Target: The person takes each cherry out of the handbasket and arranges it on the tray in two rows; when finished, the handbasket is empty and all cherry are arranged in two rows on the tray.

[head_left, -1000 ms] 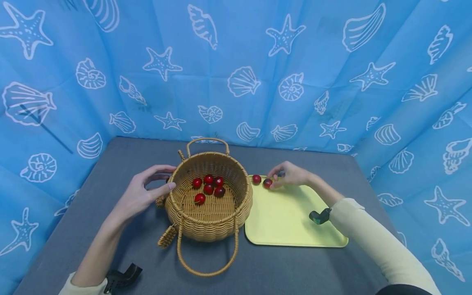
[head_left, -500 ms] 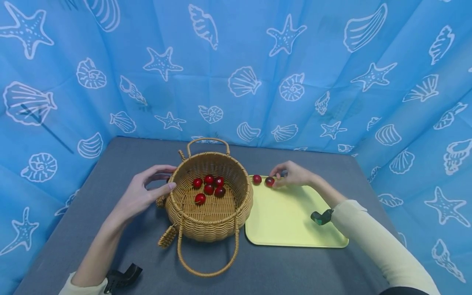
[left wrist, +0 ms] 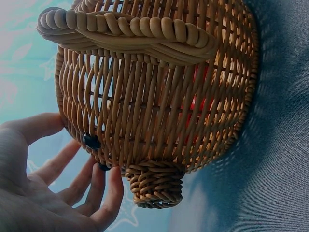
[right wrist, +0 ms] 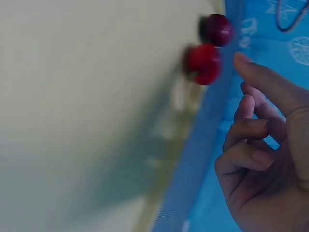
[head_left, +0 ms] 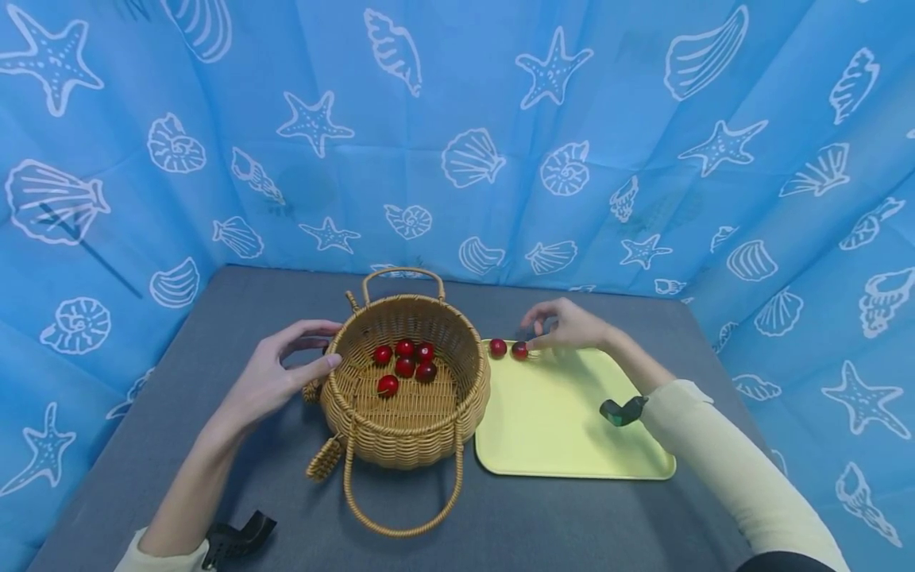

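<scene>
In the head view, my left hand [head_left: 286, 361] is at the left side of a wicker basket [head_left: 400, 441], thumb and fingers touching its outside near the rim. Several red cherries [head_left: 404, 366] lie inside the basket. The left wrist view shows loosely bent left fingers [left wrist: 112, 195] beside a black bead and a woven stub on the basket. To the right, my right hand [head_left: 568, 324] hovers over the back edge of a yellow tray [head_left: 572, 421]. Two cherries lie there, one [head_left: 519, 350] by my thumb, the other [head_left: 497, 348] nearer the basket. In the right wrist view, a gap separates the fingers from both cherries.
One loop handle [head_left: 403, 531] of the basket hangs out toward the front, and another stands up at its back. The tray sits right against the basket's right side on a grey tabletop [head_left: 286, 508]. A blue shell-print curtain [head_left: 457, 103] hangs behind.
My right hand's fingers have lifted and spread away from the nearer cherry, which has shifted slightly along the tray's back edge. The left hand and the basket look unchanged.
</scene>
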Demonstrator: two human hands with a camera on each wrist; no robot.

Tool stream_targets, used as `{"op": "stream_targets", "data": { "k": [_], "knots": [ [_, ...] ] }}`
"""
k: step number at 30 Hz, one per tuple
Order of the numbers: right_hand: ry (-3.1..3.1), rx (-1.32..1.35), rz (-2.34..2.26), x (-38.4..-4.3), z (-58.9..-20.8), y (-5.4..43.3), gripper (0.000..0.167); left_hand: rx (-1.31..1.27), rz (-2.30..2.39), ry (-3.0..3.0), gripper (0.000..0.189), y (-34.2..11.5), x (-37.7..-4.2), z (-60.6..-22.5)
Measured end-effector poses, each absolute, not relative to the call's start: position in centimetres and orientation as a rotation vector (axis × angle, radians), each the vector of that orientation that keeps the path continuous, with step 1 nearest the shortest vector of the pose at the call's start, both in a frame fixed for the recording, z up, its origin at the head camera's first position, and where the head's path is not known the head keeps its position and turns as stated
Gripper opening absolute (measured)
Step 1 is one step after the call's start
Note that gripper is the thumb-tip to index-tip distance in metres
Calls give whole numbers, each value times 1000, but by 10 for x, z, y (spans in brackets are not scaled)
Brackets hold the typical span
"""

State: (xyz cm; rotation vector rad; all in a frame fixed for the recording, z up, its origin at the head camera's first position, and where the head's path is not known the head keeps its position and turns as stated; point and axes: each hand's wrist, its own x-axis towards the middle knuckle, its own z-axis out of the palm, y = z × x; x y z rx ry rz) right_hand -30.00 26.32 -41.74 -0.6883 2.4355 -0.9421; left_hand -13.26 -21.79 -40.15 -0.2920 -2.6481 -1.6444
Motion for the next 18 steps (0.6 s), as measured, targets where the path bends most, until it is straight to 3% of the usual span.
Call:
{"op": "stream_targets", "data": {
  "k": [18],
  "knots": [
    [2365,-905,-1090,-296,-322,197,39,-292,-1652,-2645,48,-219,-133,-402]
  ]
}}
